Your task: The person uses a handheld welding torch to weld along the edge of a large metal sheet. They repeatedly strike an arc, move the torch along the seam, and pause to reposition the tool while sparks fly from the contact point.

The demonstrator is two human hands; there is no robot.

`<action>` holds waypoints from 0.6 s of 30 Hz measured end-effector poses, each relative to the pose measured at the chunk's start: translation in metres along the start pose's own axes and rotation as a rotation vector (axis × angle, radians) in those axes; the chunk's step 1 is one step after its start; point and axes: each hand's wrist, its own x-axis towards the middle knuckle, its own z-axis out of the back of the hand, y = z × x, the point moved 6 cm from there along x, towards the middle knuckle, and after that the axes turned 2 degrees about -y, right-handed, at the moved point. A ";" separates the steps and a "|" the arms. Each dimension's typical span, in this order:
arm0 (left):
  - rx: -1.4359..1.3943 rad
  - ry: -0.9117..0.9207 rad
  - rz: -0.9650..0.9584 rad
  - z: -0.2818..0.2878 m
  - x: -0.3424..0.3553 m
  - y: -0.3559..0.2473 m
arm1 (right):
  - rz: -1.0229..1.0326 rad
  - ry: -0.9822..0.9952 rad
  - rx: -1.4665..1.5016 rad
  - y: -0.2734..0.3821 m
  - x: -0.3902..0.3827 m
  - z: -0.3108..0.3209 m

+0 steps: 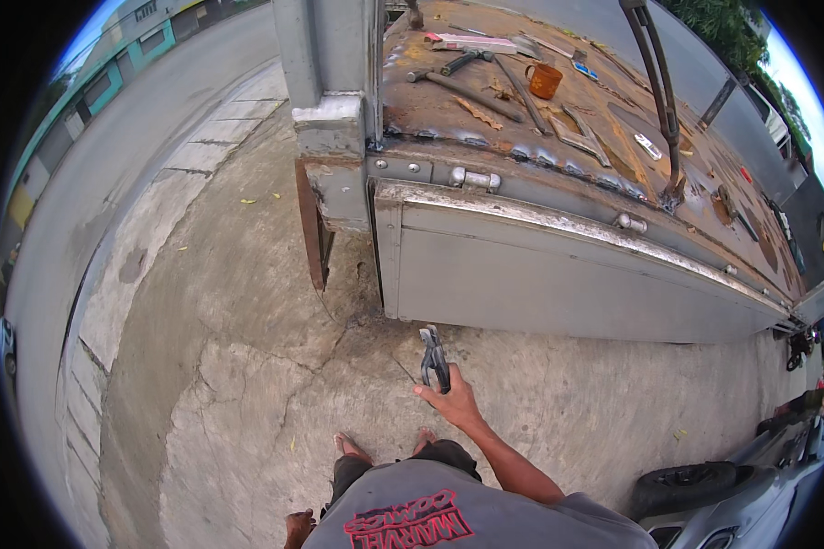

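My right hand (452, 400) is raised in front of me and grips a dark metal clamp-like tool (433, 356), its jaws pointing up toward the grey drop side (558, 274) of a truck bed. My left hand (296, 528) hangs low beside my body at the bottom edge, fingers curled; whether anything is in it I cannot tell. The rusty truck bed (430, 105) lies ahead, above the drop side.
On the bed lie hammers (462, 61), metal strips, an orange mug (546, 80) and a black hose (659, 91). Cracked concrete ground (229, 366) spreads around my bare feet. A tyre (682, 482) and a vehicle corner sit at lower right. A road runs along the left.
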 end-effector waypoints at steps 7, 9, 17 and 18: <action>-0.101 0.133 -0.126 0.001 0.061 0.000 | 0.130 0.102 -0.290 0.070 0.013 -0.097; -0.161 0.151 -0.175 0.030 0.089 -0.003 | 0.152 0.085 -0.281 0.089 0.017 -0.131; -0.492 -0.045 -0.167 0.208 0.200 -0.036 | 0.181 -0.034 -0.356 0.151 0.063 -0.240; -0.484 -0.061 -0.178 0.227 0.210 -0.041 | 0.163 -0.033 -0.345 0.155 0.070 -0.253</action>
